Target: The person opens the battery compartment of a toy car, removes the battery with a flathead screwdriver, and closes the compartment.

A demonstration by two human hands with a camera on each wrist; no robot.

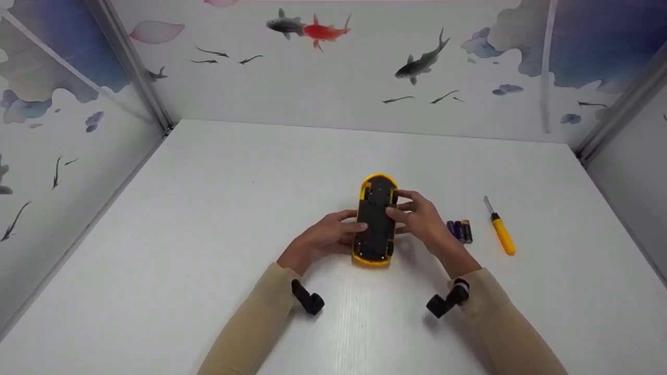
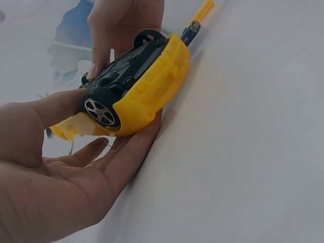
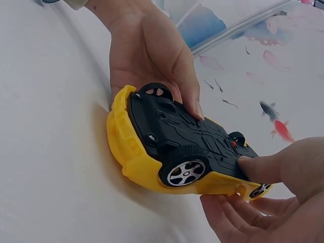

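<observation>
A yellow toy car [image 1: 376, 224] is upside down, its black underside and wheels facing up, between both hands. My left hand [image 1: 329, 233] grips its left side, thumb on the black base and fingers beneath the yellow body. From the other side my right hand [image 1: 421, 216] holds the car, its thumb also pressing on the base. In the right wrist view the toy car [image 3: 202, 144] shows silver-spoked wheels and screw holes in the underside. The left wrist view has the car's yellow end [image 2: 157, 83] close over the white tabletop.
Several batteries [image 1: 459, 231] lie side by side just right of my right wrist. Further right is a screwdriver [image 1: 503, 234] with a yellow handle, its tip pointing away. White panels [image 1: 333, 78] with painted fish enclose the table [image 1: 156, 250] at the back and sides.
</observation>
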